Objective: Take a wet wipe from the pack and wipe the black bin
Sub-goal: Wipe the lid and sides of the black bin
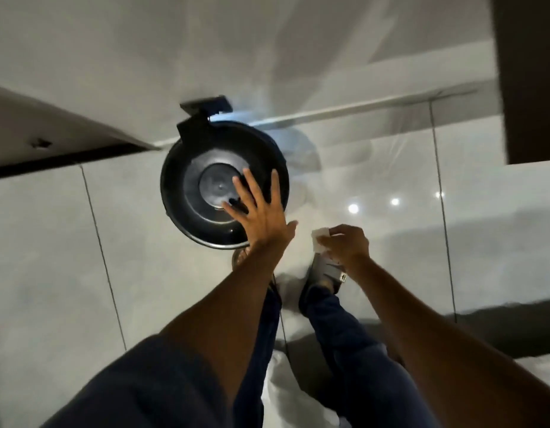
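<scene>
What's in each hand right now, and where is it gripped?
The right hand pinches a white wet wipe at its right edge. The left hand is spread open over the black bin lid, gripping nothing.

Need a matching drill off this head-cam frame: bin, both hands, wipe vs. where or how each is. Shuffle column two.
Column one:
1. black bin
2. left hand
3. right hand
4. wet wipe

Column two:
A. pinched in fingers, off the bin
B. on the tiled floor by the wall
C. fingers spread over the lid
D. closed on white material, right of the bin

Pairs: 1-B, 2-C, 3-D, 4-A
</scene>
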